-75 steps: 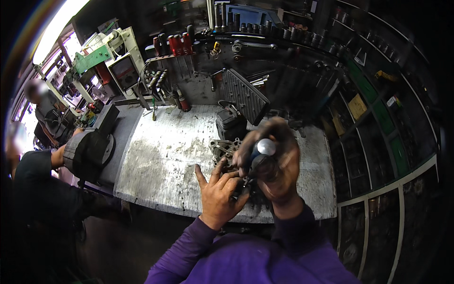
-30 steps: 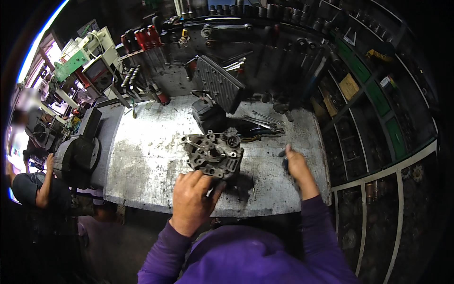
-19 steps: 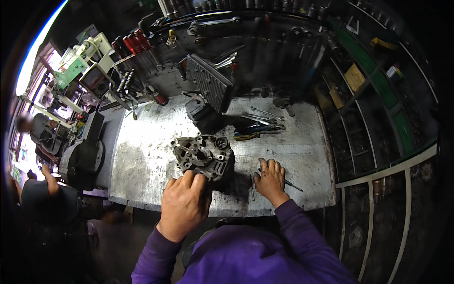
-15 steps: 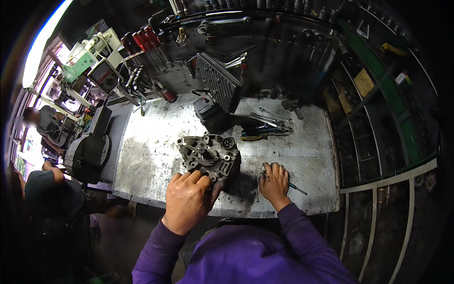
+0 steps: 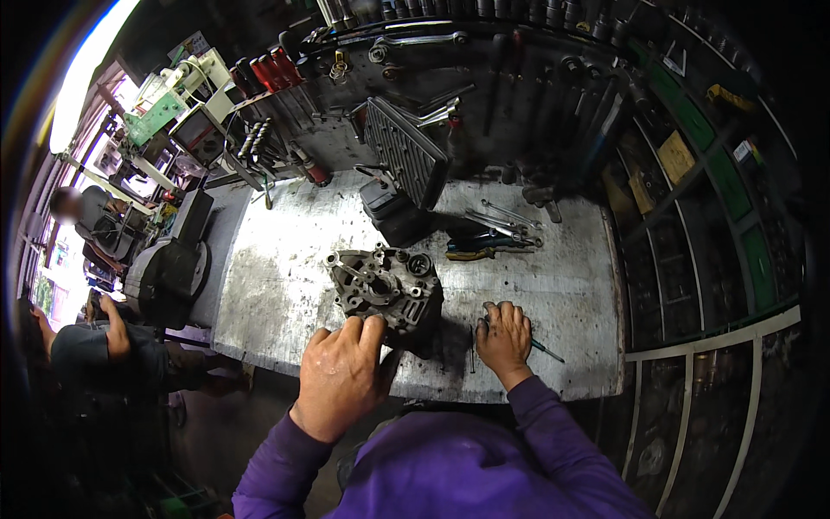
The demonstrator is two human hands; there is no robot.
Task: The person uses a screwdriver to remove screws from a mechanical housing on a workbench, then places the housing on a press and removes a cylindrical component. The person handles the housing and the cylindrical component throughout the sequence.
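Observation:
A grey cast-metal housing (image 5: 380, 285) with bolt holes and a round central bore stands on the metal-topped workbench (image 5: 285, 303). My left hand (image 5: 341, 376) is closed at its near edge, fingertips on the rim; the thumb side lies in shadow. To the right, my right hand (image 5: 504, 337) rests low on the bench with its fingers bent over a slim screwdriver (image 5: 548, 350). The teal shaft sticks out past the little-finger side, while the hand covers the handle. A thin dark rod (image 5: 472, 349) lies just left of that hand.
Behind the housing stand a black box (image 5: 393, 216) and a ribbed metal part (image 5: 406, 151). Pliers (image 5: 475, 248) and several wrenches (image 5: 506, 221) lie to their right. Tools hang along the back wall. Shelving (image 5: 692, 216) flanks the right side. A co-worker (image 5: 108, 350) is at the left.
My left hand's fingers have straightened a little along the housing's near edge, and its thumb shows less. The right hand stays put. The whole view has shifted slightly.

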